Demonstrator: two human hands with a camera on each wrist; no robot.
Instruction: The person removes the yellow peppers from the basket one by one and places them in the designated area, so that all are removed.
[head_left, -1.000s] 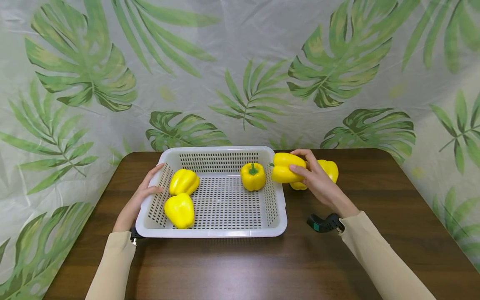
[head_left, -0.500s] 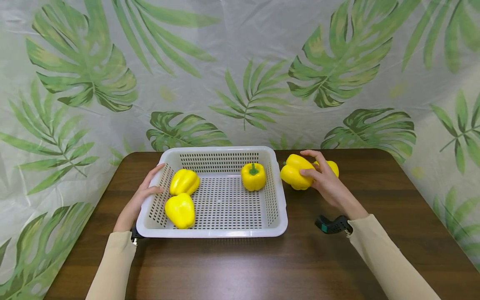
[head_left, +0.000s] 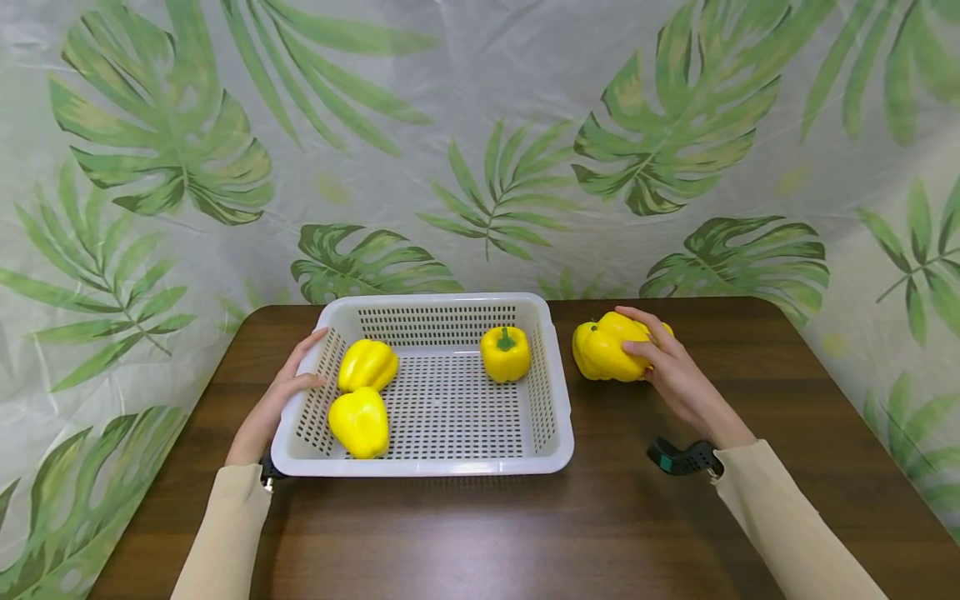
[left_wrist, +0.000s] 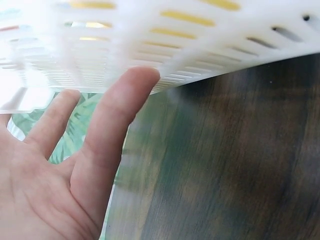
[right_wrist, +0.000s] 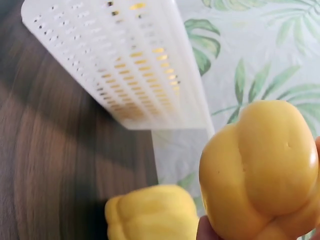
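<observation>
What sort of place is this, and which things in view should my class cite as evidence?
Possibly a makeshift filming or practice corner, though that's a judgement: a leaf-printed sheet surrounds a wood-topped table, and a black band sits at the right wrist.

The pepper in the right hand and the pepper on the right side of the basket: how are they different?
The held pepper is gripped by the right hand outside the basket; the basket pepper sits inside, untouched. The basket pepper's green stem points up; the right wrist view shows no stem on the held pepper. Both are yellow and lobed.
</observation>
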